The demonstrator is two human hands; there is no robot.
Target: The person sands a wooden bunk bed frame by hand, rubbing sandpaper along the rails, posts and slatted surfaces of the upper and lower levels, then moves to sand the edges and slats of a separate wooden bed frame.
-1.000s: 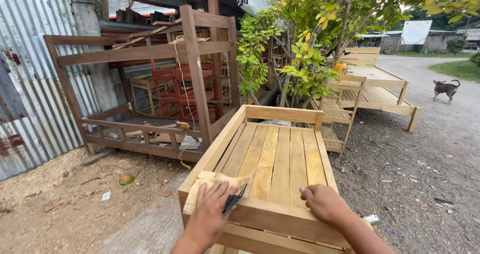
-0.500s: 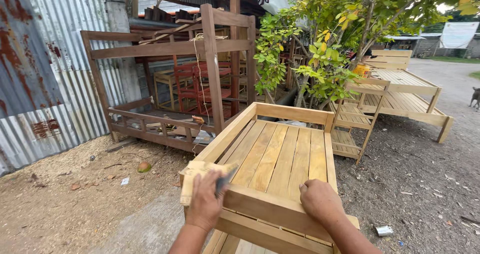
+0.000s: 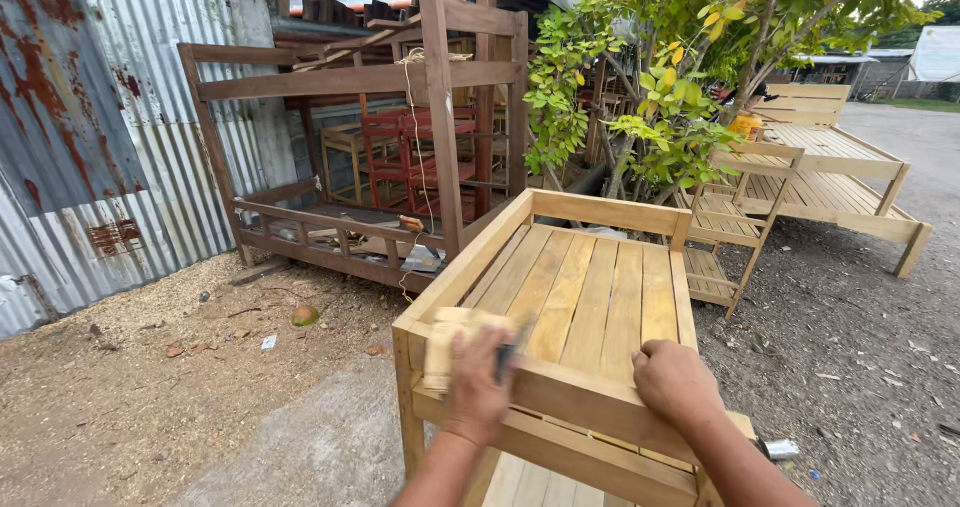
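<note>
- Wooden sanding block (image 3: 455, 342) sits on the near left corner of the bed frame (image 3: 590, 292), gripped firmly by the left hand (image 3: 478, 385)
- Right hand (image 3: 675, 379) rests closed on the front rail, holding nothing
- Pressing unevenly could tip the block off the edge

The slatted frame (image 3: 590, 297) is pale, bare wood with visible grain, matt and unpainted, its rails smooth-looking at the edges. The block (image 3: 455, 342) under the left hand (image 3: 480, 382) looks like light wood wrapped in tan sheet, blurred, so its texture is hard to tell. The bunk frame (image 3: 400, 137) behind is darker brown wood, dull and weathered. The red chairs (image 3: 430, 157) inside it carry a painted coat. The wall (image 3: 90, 147) is corrugated metal sheet, grey and rust-streaked. The ground (image 3: 200, 397) is rough dirt strewn with pale wood shavings, with a smoother grey patch near the frame.
</note>
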